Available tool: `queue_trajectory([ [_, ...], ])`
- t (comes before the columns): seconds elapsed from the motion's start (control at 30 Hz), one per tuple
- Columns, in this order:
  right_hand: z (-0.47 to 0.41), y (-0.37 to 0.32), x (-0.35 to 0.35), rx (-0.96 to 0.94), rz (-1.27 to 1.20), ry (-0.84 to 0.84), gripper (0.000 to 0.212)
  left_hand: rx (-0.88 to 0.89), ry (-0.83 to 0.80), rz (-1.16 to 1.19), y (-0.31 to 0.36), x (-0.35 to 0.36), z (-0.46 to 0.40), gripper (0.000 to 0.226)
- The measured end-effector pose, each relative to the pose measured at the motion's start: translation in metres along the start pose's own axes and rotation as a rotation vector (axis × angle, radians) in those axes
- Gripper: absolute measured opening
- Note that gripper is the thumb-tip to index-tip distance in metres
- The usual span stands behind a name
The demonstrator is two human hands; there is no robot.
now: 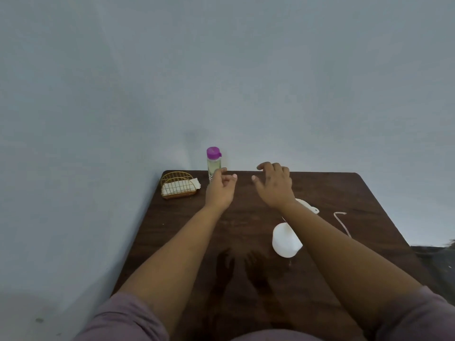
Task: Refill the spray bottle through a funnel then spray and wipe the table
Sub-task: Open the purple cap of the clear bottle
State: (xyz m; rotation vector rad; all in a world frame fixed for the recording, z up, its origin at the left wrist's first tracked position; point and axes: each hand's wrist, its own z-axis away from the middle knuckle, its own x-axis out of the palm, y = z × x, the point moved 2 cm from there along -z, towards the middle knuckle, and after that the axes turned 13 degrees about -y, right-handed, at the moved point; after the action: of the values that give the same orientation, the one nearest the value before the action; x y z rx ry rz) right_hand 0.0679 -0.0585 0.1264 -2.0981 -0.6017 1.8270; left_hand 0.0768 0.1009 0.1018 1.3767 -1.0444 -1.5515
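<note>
We see both arms stretched out over a dark wood table (344, 193). Left hand (219, 190) hangs above the far left part, fingers loosely curled, holding nothing, fingertips just in front of the bottle (213, 166). The bottle stands upright at the far edge by the wall, clear with a purple cap, pale liquid inside. Right hand (275, 184) is palm down, fingers spread and relaxed, holding nothing. A white funnel (285, 241) lies on its side near the right forearm. A white piece (309, 206) is partly hidden behind the right wrist; we cannot tell what it is. A thin tube (342, 223) lies to the right. A wire basket (178, 185) holding white napkins sits at the far left corner.
</note>
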Motion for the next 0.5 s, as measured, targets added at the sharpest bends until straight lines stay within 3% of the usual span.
queue_trajectory([
  [0.23,-0.065,-0.031,0.023,-0.118,0.015,-0.219,0.046,-0.080,0.103,-0.050,-0.011,-0.035,-0.039,0.050],
  [0.5,-0.153,-0.047,0.046,-0.147,0.066,-0.460,0.065,-0.198,0.114,-0.185,-0.021,-0.046,-0.098,0.084],
])
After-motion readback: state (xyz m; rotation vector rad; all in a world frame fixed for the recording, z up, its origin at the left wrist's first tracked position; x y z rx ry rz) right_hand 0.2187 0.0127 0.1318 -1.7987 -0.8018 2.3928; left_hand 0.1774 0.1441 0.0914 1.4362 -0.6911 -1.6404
